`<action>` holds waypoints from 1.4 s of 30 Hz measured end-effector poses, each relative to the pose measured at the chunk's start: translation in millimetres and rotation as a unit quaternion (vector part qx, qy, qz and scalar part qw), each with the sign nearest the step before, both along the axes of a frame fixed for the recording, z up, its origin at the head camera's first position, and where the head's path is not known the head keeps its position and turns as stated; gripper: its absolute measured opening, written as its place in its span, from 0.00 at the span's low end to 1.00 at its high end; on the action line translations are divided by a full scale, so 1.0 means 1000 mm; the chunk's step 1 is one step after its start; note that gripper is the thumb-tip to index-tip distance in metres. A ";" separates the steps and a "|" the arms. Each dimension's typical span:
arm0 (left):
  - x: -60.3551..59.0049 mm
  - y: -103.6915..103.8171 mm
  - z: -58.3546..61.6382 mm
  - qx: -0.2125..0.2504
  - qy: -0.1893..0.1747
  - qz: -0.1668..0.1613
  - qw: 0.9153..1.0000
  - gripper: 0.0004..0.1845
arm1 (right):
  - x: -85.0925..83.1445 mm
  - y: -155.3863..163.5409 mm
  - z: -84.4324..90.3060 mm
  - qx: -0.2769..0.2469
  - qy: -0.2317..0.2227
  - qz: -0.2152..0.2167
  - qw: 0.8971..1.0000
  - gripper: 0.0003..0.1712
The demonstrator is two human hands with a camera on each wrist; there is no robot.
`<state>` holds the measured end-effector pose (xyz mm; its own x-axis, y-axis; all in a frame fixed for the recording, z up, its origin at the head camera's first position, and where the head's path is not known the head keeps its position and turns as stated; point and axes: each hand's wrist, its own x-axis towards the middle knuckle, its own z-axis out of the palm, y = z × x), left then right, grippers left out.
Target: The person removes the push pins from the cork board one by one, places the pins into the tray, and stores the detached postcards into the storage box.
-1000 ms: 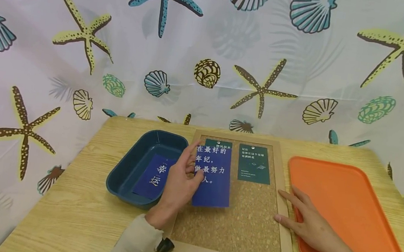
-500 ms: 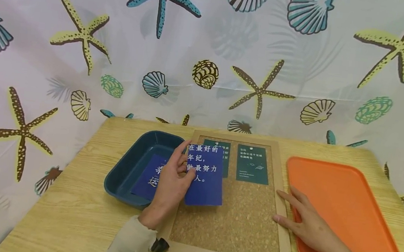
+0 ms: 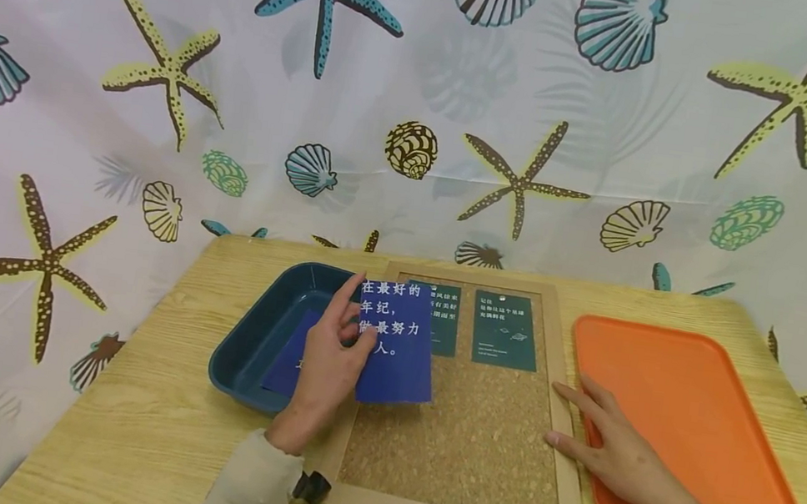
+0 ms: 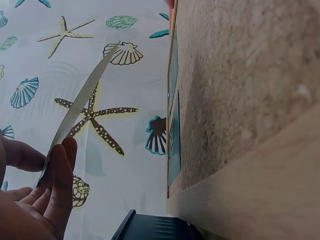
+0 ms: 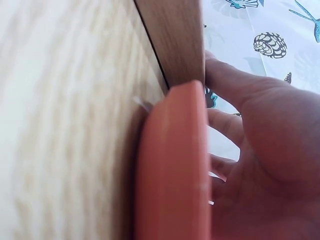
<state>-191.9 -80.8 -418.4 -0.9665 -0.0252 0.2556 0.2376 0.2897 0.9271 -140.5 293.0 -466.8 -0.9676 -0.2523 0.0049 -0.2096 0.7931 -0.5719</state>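
My left hand (image 3: 331, 361) pinches a blue card (image 3: 397, 369) with white lettering by its left edge, thumb in front and fingers behind. In the left wrist view the card (image 4: 82, 100) shows edge-on, slightly bowed, and held up off the cork board. A wood-framed cork board (image 3: 463, 444) lies under it. My right hand (image 3: 617, 446) rests on the board's right frame with thumb and fingertips, fingers extended. Two green cards are pinned along the board's top: the right green card (image 3: 505, 332) shows whole, the left green card (image 3: 444, 324) is partly covered by the blue card.
Left of the board stands a dark blue bin (image 3: 232, 357) with another blue card (image 3: 285, 355) in it, partly behind my left hand. An orange tray (image 3: 700, 423) lies to the right, under my right hand. A patterned curtain (image 3: 413, 51) hangs behind the table (image 3: 119, 410).
My left hand has moved left with the blue card, uncovering more of the left green card and covering more of the card in the bin. The right hand stays on the frame.
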 end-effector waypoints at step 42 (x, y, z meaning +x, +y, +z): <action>-0.011 -0.043 -0.002 0.002 -0.004 0.059 0.998 0.37 | 0.000 -0.001 0.000 0.009 -0.011 -0.009 1.000 0.44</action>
